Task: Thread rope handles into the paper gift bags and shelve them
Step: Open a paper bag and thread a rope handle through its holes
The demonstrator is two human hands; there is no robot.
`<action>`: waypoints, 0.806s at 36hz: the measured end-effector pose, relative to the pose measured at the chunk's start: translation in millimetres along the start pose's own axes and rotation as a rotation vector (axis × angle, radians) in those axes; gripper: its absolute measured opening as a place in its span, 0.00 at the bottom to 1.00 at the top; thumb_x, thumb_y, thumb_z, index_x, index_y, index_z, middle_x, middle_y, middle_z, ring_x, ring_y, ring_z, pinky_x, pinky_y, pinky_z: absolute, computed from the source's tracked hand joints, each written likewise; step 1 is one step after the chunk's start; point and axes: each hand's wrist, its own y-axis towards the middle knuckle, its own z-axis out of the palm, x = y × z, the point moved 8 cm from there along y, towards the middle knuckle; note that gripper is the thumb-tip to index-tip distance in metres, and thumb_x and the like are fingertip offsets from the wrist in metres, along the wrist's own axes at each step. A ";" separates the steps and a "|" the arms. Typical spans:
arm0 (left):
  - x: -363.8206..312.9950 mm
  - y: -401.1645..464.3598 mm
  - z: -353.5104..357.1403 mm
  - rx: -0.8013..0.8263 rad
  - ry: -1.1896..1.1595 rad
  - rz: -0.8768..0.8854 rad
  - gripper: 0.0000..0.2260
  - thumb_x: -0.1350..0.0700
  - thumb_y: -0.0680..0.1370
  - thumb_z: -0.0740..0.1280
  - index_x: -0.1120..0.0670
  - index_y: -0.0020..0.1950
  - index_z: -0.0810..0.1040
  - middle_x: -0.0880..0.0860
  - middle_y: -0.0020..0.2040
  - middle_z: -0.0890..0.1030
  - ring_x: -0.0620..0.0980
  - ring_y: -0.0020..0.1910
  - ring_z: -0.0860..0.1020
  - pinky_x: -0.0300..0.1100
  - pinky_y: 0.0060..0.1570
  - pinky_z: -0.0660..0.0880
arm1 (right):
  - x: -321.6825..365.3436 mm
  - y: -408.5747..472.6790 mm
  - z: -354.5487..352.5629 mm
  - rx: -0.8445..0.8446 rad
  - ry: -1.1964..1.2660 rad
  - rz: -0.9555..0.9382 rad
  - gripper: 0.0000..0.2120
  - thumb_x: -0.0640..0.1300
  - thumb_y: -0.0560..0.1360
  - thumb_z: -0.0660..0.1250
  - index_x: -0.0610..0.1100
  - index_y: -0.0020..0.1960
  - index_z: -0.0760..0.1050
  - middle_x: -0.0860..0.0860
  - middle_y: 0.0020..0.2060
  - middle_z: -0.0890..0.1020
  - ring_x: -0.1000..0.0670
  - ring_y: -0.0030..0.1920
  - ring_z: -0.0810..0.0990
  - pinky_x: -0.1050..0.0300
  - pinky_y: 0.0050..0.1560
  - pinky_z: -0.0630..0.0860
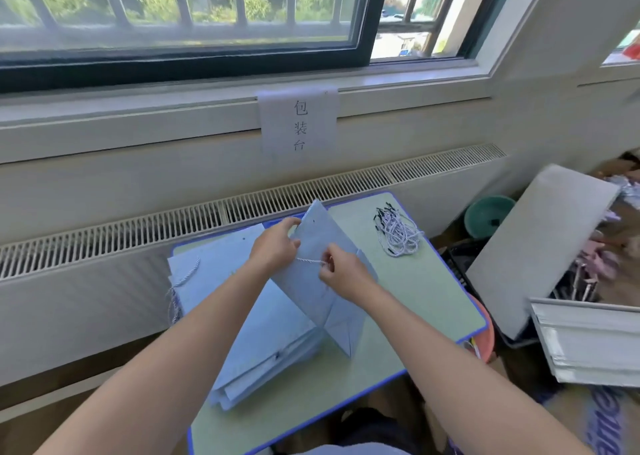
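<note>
A flat light-blue paper gift bag [320, 246] stands tilted on edge in the middle of the small green table [422, 302]. My left hand [275, 246] grips the bag's top edge near its punched holes. My right hand [341, 269] pinches a white twisted rope handle [308, 261] that stretches between both hands against the bag. A stack of flat blue bags [263, 326] lies on the table's left half; a rope handle [187, 274] hangs off its left side. A bundle of loose rope handles [400, 232] lies at the table's far right corner.
A radiator grille [207, 212] and window sill run behind the table, with a paper sign [299, 125] taped above. To the right stand a teal bucket [488, 215], a leaning white board [540, 246], a black crate [457, 264] and white slats [588, 343].
</note>
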 end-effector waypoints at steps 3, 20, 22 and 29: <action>3.6 3.4 0.6 0.009 0.054 -0.005 0.19 0.56 0.82 0.60 0.46 0.73 0.66 0.55 0.61 0.78 0.57 0.58 0.77 0.49 0.53 0.73 | -23.9 8.4 -16.0 0.021 0.045 -0.016 0.05 0.44 0.79 0.62 0.43 0.48 0.74 0.50 0.37 0.77 0.47 0.40 0.73 0.54 0.41 0.66; -6.1 39.5 -1.2 -0.110 0.275 -0.154 0.05 0.65 0.75 0.60 0.57 0.48 0.73 0.56 0.53 0.68 0.58 0.58 0.67 0.47 0.51 0.69 | -94.3 62.8 -85.5 -0.059 -0.038 0.014 0.12 0.48 0.82 0.60 0.44 0.50 0.79 0.49 0.42 0.84 0.49 0.41 0.80 0.57 0.37 0.70; -11.6 40.5 -0.9 -0.109 0.254 -0.140 0.05 0.65 0.74 0.61 0.57 0.46 0.73 0.56 0.52 0.70 0.57 0.53 0.71 0.46 0.47 0.70 | -94.7 66.9 -85.3 -0.089 0.334 0.060 0.08 0.42 0.81 0.60 0.43 0.50 0.77 0.49 0.44 0.84 0.54 0.37 0.81 0.61 0.36 0.74; -8.2 39.7 7.2 -0.032 -0.009 -0.153 0.05 0.65 0.75 0.59 0.56 0.47 0.68 0.54 0.43 0.73 0.54 0.40 0.70 0.45 0.36 0.64 | -96.3 81.6 -85.1 -0.222 1.221 0.202 0.05 0.35 0.80 0.63 0.40 0.46 0.76 0.46 0.42 0.81 0.50 0.40 0.81 0.55 0.43 0.79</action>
